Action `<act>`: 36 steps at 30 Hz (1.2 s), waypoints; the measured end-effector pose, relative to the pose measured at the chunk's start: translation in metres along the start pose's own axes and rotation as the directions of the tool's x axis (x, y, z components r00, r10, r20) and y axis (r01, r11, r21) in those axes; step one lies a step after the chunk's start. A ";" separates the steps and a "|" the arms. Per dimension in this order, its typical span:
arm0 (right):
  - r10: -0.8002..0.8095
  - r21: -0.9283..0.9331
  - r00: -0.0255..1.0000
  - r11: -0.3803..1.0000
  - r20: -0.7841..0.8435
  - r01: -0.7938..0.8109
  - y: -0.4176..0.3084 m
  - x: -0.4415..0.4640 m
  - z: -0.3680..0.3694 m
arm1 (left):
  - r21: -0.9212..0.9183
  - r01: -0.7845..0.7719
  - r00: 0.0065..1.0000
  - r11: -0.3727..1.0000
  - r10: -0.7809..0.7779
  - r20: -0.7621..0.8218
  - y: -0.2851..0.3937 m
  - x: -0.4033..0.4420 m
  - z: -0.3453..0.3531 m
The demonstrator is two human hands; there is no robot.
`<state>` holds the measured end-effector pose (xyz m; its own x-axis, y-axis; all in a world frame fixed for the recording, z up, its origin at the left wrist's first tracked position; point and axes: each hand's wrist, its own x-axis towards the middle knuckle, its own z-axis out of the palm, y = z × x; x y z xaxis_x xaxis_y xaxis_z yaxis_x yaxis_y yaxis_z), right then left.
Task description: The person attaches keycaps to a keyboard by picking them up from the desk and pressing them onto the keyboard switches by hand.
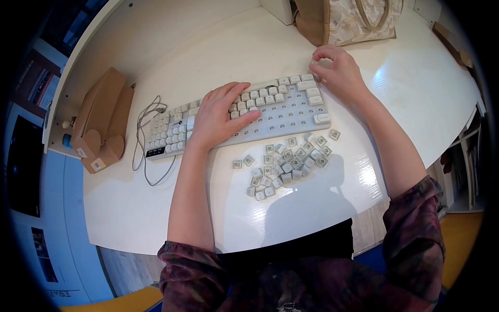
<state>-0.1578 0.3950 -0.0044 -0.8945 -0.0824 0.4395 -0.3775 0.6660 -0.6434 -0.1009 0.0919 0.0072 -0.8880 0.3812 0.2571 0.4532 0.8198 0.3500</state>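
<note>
A white keyboard (244, 136) lies at a slant on the white desk, with bare switches showing in its right-hand part and keycaps on the rest. My left hand (221, 114) rests on its middle, fingers spread over the keys and thumb stretched to the right. Just beyond the keyboard's upper right corner, my right hand (335, 70) pinches a small pale piece between thumb and index finger; it looks like a keycap. Several loose keycaps (296, 162) lie in a heap on the desk below the keyboard, some upside down.
An open cardboard box (101, 122) stands at the desk's left side. Between it and the keyboard runs a grey cable (139, 138). A patterned bag (358, 23) stands at the back right. The desk's raised edge (99, 41) curves round the left.
</note>
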 end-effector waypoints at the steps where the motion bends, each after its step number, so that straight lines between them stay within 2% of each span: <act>1: 0.080 -0.050 0.995 0.996 0.062 -0.077 0.006 0.002 -0.001 | 0.001 0.000 1.000 1.000 0.000 0.001 0.000 0.000 0.000; 2: 0.162 -0.103 0.980 0.983 0.119 -0.150 0.011 0.004 -0.002 | 0.002 0.000 1.000 1.000 0.000 0.001 0.000 0.000 0.000; 5: 0.212 -0.093 0.968 0.975 0.135 -0.201 0.015 0.006 -0.001 | 0.002 -0.002 1.000 1.000 0.002 0.001 0.000 0.000 -0.001; 8: 0.057 -0.083 0.998 0.995 -0.015 -0.058 0.006 -0.001 0.000 | 0.000 -0.008 1.000 1.000 0.008 -0.001 -0.001 0.000 0.000; 11: -0.160 0.072 0.984 0.985 0.075 0.154 -0.001 -0.001 0.006 | -0.002 -0.013 1.000 1.000 0.013 0.000 -0.002 0.001 0.000; 14: -0.283 0.098 0.937 0.958 0.205 0.268 -0.024 -0.015 0.014 | -0.002 -0.017 1.000 1.000 0.017 -0.003 -0.001 0.000 0.000; 18: -0.235 -0.019 0.902 0.966 0.361 0.259 -0.036 -0.024 0.019 | -0.025 -0.047 0.999 0.999 0.048 0.021 0.002 0.001 0.000; 22: -0.348 -0.034 0.880 0.925 0.324 0.379 -0.027 -0.024 0.022 | -0.039 -0.086 0.996 0.995 0.088 0.033 0.010 0.001 0.001; 25: -0.329 -0.014 0.859 0.932 0.391 0.363 -0.029 -0.023 0.020 | -0.021 -0.068 0.997 0.997 0.068 0.035 0.012 0.001 0.002; 31: -0.366 -0.157 0.869 0.887 0.334 0.434 -0.031 -0.029 0.027 | -0.004 -0.073 0.997 0.997 0.073 0.013 0.009 0.001 0.003; 36: -0.396 -0.162 0.857 0.871 0.330 0.465 -0.030 -0.028 0.030 | -0.006 -0.059 0.998 0.998 0.059 0.009 0.009 0.001 0.004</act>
<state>-0.1282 0.3550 -0.0159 -0.6962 -0.5792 0.4241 -0.7054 0.6616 -0.2544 -0.0980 0.1016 0.0076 -0.8606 0.4325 0.2689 0.5049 0.7933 0.3401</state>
